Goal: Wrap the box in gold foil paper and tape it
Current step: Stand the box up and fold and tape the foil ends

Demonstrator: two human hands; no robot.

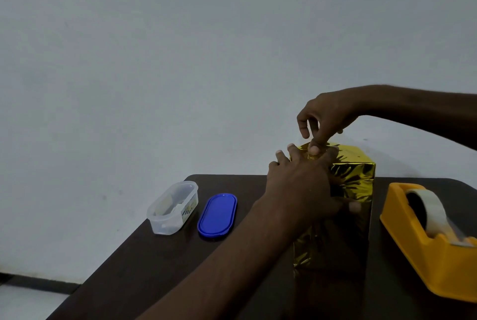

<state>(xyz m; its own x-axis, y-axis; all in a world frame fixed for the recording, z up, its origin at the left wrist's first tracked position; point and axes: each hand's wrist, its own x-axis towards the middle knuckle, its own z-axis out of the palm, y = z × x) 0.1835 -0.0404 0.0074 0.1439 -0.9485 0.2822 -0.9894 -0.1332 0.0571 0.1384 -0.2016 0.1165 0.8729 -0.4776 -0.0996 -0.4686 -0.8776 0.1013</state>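
A tall box wrapped in gold foil paper (pixel 353 183) stands upright on the dark table (pixel 160 263), right of centre. My left hand (pixel 302 185) lies against the box's near-left side, fingers straight and spread up to its top edge, thumb reaching across the front face. My right hand (pixel 324 115) comes in from the right above the box, with its thumb and a finger pressing down on the foil at the top's near-left edge. Whether a tape piece is under those fingertips I cannot tell.
A yellow tape dispenser (pixel 423 237) with a roll of clear tape stands right of the box. A clear plastic tub (pixel 172 207) and its blue lid (pixel 217 216) lie to the left near the table's far edge. A pale wall rises behind.
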